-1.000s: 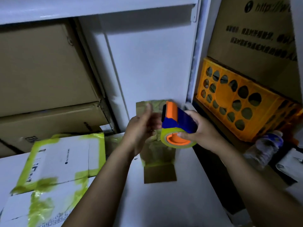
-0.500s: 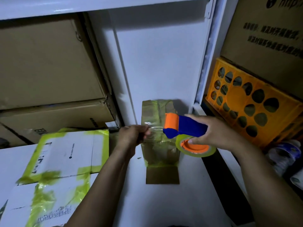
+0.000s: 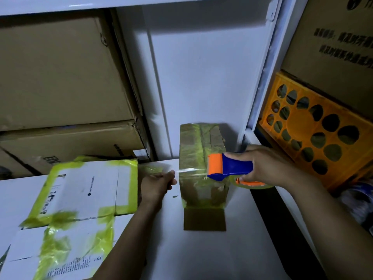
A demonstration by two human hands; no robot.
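Note:
A small brown cardboard box wrapped in yellowish tape stands on the white table, against the white panel behind it. My right hand grips a blue and orange tape dispenser with a yellow-green tape roll, held at the box's right side. My left hand pinches the free end of the clear tape strip at the box's left. The strip runs taut across the box's upper front between both hands.
Two white parcels sealed with yellow-green tape lie on the left of the table. Large cardboard cartons fill the shelf behind. An orange perforated crate and a plastic bottle sit at the right, past a dark gap.
Both hands have moved apart and lower: the left pulled the tape end leftward, the right drew the dispenser rightward, stretching a strip across the box.

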